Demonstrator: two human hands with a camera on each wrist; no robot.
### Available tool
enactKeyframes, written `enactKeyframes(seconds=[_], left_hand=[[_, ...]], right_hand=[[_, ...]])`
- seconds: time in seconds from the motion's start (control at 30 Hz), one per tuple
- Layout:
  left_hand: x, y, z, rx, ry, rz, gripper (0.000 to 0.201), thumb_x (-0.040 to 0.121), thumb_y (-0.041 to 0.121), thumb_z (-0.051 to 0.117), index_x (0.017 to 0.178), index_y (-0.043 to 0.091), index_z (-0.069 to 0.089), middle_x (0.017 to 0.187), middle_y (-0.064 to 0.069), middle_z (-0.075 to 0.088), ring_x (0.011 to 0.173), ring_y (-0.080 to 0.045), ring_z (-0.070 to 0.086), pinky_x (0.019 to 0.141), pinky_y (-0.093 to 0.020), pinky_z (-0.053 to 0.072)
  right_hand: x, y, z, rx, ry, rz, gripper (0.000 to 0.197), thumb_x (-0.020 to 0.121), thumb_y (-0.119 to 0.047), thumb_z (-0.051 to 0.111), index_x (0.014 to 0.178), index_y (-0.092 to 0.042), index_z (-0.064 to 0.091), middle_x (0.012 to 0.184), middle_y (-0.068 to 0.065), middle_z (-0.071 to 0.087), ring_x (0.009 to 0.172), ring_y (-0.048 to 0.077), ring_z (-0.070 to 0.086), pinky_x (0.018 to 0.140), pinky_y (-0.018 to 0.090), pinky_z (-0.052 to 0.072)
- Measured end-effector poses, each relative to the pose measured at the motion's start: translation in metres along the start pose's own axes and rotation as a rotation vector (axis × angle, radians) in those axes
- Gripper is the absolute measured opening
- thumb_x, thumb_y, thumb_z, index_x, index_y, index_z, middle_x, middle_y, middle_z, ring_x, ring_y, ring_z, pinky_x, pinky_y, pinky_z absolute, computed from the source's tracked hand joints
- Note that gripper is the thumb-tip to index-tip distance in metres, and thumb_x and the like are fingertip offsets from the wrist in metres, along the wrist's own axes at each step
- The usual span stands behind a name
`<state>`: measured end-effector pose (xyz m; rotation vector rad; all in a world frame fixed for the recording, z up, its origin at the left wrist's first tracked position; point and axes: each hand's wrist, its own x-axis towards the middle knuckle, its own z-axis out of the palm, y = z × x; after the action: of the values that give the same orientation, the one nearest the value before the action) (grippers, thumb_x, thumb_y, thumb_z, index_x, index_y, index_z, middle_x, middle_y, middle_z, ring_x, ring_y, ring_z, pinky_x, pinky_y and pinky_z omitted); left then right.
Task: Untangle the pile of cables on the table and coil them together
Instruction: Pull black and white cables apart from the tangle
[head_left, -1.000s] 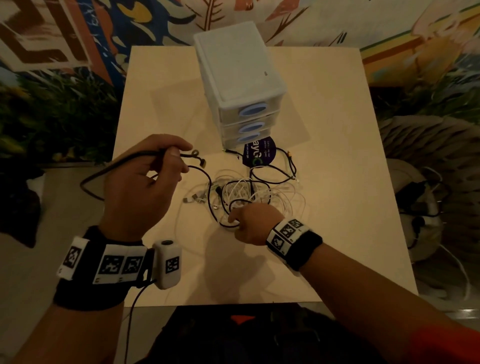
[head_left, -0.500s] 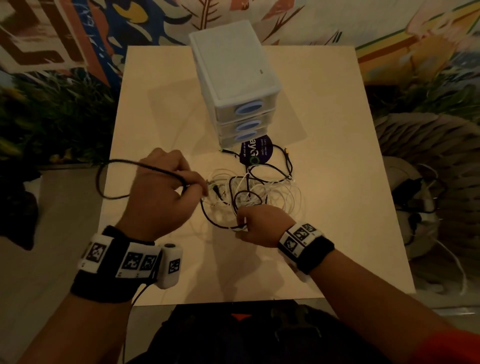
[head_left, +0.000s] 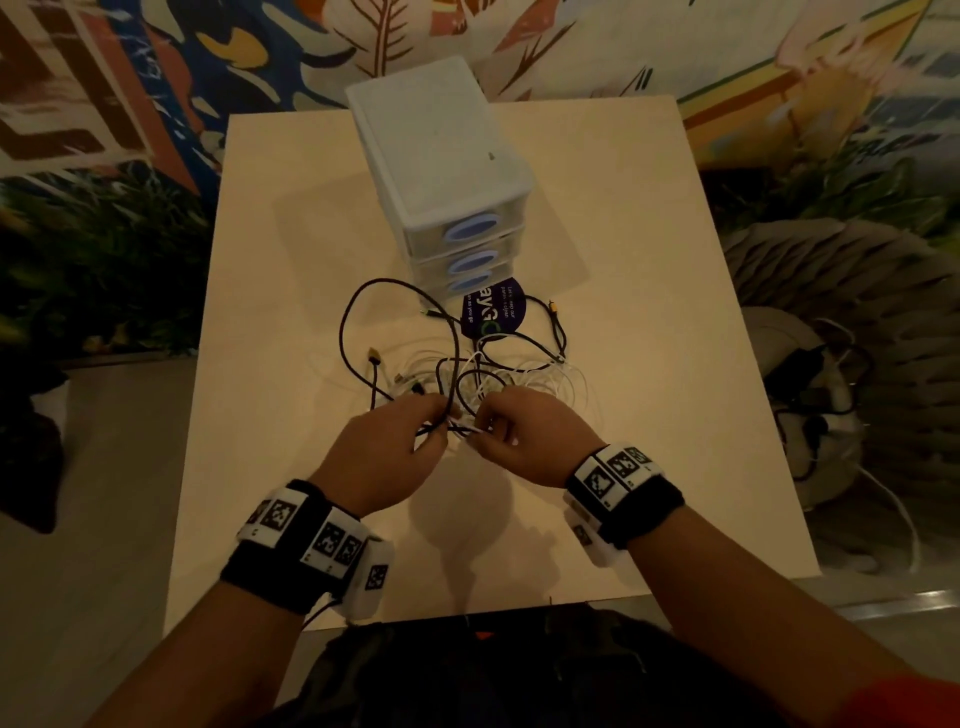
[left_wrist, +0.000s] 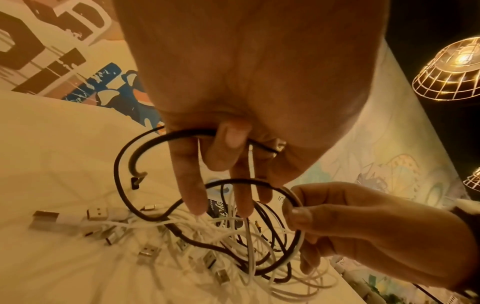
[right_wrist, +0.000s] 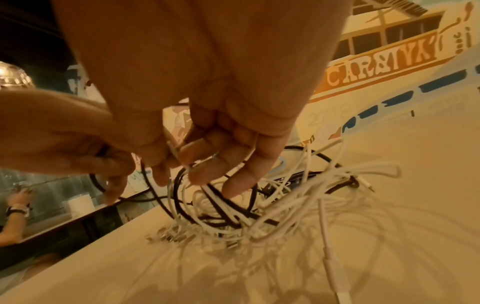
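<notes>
Above the table near edge, left hand pinching a black cable, right hand gripping black and white strands of the cable pile, drawer unit behind.

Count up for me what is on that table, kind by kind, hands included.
Drawer unit: 1
Round dark label: 1
Cable pile: 1, black and white strands too tangled to count singly
Left hand and right hand, gripping its cables: 2
Total: 5

Dim, warm overhead light — soft shadows, blurred fingers, bowed edges.
</notes>
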<state>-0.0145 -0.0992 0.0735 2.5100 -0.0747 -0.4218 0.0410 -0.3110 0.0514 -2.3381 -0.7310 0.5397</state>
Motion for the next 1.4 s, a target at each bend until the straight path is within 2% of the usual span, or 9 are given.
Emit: enactKeyframes(seconds=[0.1, 0.2, 0.37, 0.57, 0.77, 0.97, 1.1, 1.3, 1.4], left_hand=[[0.006, -0.001, 0.002, -0.03, -0.025, -0.007, 0.009, 0.099, 0.036, 0.056, 0.107, 0.036, 0.062, 0.103, 0.018, 0.062, 0.1, -0.011, 0.062, 0.08, -0.034, 0.048], [0.009, -0.002, 0.001, -0.061, -0.003, -0.005, 0.005, 0.098, 0.038, 0.058, 0.1, 0.042, 0.057, 0.098, 0.023, 0.058, 0.095, -0.002, 0.057, 0.076, -0.027, 0.043], [0.01, -0.012, 0.006, -0.118, 0.059, -0.032, 0.016, 0.1, 0.04, 0.058, 0.113, 0.034, 0.064, 0.107, 0.021, 0.062, 0.098, 0.0, 0.056, 0.078, -0.024, 0.043], [0.01, -0.024, 0.014, -0.139, 0.057, -0.006, 0.015, 0.098, 0.046, 0.055, 0.11, 0.039, 0.059, 0.106, 0.02, 0.056, 0.085, 0.001, 0.057, 0.076, -0.03, 0.047], [0.013, -0.033, 0.013, 0.005, 0.118, 0.106, 0.016, 0.099, 0.033, 0.063, 0.113, 0.027, 0.065, 0.106, 0.015, 0.06, 0.082, -0.003, 0.059, 0.072, -0.008, 0.039], [0.017, -0.035, 0.013, 0.058, 0.128, 0.122, 0.015, 0.101, 0.034, 0.06, 0.112, 0.025, 0.064, 0.104, 0.009, 0.07, 0.079, -0.015, 0.067, 0.07, -0.032, 0.051], [0.018, -0.019, 0.013, 0.093, 0.173, 0.189, 0.014, 0.1, 0.03, 0.062, 0.112, 0.022, 0.066, 0.097, 0.005, 0.074, 0.078, -0.02, 0.068, 0.063, -0.027, 0.039], [0.017, -0.018, 0.007, -0.026, 0.184, 0.112, 0.018, 0.102, 0.033, 0.057, 0.119, 0.033, 0.06, 0.103, 0.014, 0.07, 0.07, -0.008, 0.063, 0.065, -0.033, 0.051], [0.012, -0.036, 0.003, -0.208, 0.344, -0.026, 0.025, 0.103, 0.019, 0.052, 0.124, 0.033, 0.055, 0.078, 0.01, 0.062, 0.06, -0.007, 0.055, 0.055, -0.029, 0.042]], right_hand=[[-0.001, 0.001, -0.004, 0.089, -0.104, 0.053, 0.015, 0.09, -0.034, 0.066, 0.101, -0.023, 0.069, 0.084, -0.01, 0.062, 0.078, 0.011, 0.06, 0.072, 0.028, 0.051], [0.001, 0.004, -0.005, 0.116, -0.155, 0.087, 0.016, 0.096, -0.035, 0.06, 0.104, -0.023, 0.066, 0.088, -0.006, 0.067, 0.08, 0.014, 0.063, 0.077, 0.034, 0.054], [0.005, 0.009, -0.008, 0.179, -0.195, 0.134, 0.015, 0.099, -0.041, 0.056, 0.101, -0.027, 0.061, 0.073, -0.014, 0.067, 0.066, 0.002, 0.068, 0.068, 0.026, 0.049], [0.006, 0.01, -0.011, 0.22, -0.175, 0.145, 0.007, 0.096, -0.036, 0.064, 0.094, -0.03, 0.063, 0.074, -0.012, 0.073, 0.066, 0.001, 0.07, 0.074, 0.024, 0.053], [0.002, 0.023, -0.027, 0.219, -0.052, 0.145, 0.005, 0.097, -0.032, 0.063, 0.096, -0.03, 0.068, 0.077, -0.009, 0.074, 0.066, 0.003, 0.068, 0.073, 0.032, 0.057], [-0.005, 0.036, -0.029, 0.063, -0.034, 0.094, 0.005, 0.092, -0.04, 0.064, 0.09, -0.035, 0.064, 0.084, -0.013, 0.062, 0.075, 0.004, 0.058, 0.07, 0.029, 0.048], [0.006, 0.016, -0.031, 0.049, -0.049, -0.027, 0.026, 0.089, -0.056, 0.065, 0.09, -0.031, 0.07, 0.088, -0.011, 0.063, 0.083, 0.005, 0.059, 0.074, 0.023, 0.047], [0.031, -0.006, -0.039, 0.06, -0.096, 0.066, 0.027, 0.101, -0.045, 0.054, 0.077, -0.033, 0.054, 0.073, -0.007, 0.062, 0.071, 0.013, 0.06, 0.066, 0.032, 0.045], [0.02, 0.005, -0.049, 0.139, -0.104, 0.146, 0.018, 0.102, -0.042, 0.053, 0.09, -0.037, 0.066, 0.071, -0.012, 0.065, 0.07, 0.005, 0.062, 0.072, 0.032, 0.051]])
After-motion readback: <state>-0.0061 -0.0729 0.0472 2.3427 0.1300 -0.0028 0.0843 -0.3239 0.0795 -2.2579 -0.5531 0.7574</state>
